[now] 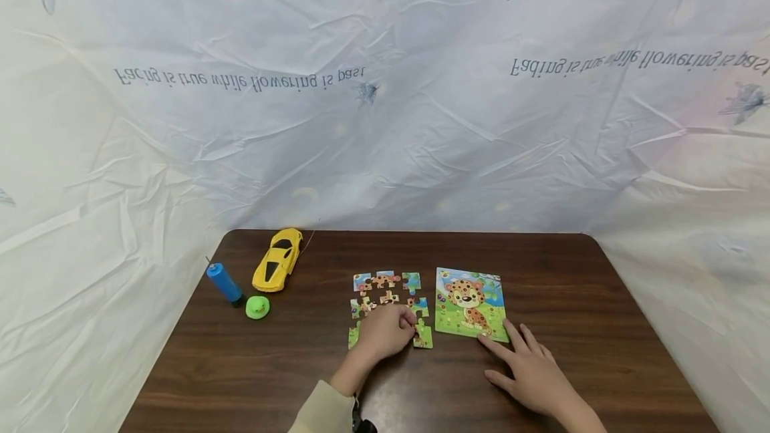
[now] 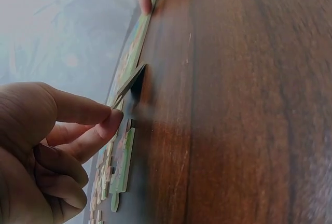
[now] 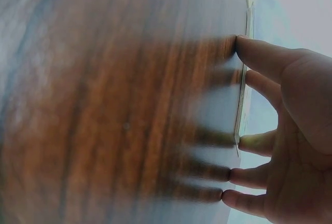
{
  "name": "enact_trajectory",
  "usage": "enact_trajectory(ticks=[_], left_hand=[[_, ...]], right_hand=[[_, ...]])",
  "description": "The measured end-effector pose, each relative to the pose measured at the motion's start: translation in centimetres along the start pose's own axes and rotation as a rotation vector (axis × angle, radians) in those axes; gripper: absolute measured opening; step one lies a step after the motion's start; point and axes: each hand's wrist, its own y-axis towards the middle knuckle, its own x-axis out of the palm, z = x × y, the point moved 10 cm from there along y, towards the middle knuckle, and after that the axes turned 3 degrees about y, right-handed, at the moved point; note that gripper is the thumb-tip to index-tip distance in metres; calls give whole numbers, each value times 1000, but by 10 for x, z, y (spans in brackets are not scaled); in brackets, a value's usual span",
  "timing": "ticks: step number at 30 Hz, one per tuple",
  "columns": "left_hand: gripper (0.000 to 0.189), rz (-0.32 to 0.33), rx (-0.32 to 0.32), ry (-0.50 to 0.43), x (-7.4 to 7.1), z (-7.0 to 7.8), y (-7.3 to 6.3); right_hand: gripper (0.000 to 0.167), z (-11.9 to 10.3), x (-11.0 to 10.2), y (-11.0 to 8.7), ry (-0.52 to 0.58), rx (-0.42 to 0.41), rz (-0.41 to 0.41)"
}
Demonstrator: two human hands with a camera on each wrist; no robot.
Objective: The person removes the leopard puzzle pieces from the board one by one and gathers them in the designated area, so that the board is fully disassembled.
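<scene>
My left hand (image 1: 383, 331) is over a group of loose jigsaw pieces (image 1: 412, 280) laid out on the table. In the left wrist view its thumb and finger pinch one jigsaw piece (image 2: 129, 85), tilted with an edge raised off the wood. The hand hides part of the group in the head view. To the right lies a square picture board (image 1: 448, 318) showing a cartoon leopard. My right hand (image 1: 535, 376) is spread at that board's lower right corner, fingertips touching its edge and the table.
A yellow toy car (image 1: 278, 260) stands at the table's back left. Nearby are a blue cylinder (image 1: 224, 282) with a dark end and a small green toy (image 1: 257, 307). The dark wooden table (image 1: 541, 272) meets a hanging white printed sheet (image 1: 421, 152) behind it.
</scene>
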Motion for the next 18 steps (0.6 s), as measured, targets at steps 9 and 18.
enact_trajectory(ticks=[9, 18], left_hand=[[12, 17, 22, 34, -1, 1, -2], [20, 34, 66, 21, -14, 4, -10]], right_hand=[[62, -1, 0, 1, -1, -13, 10], [69, 0, -6, 1, 1, -1, 45]])
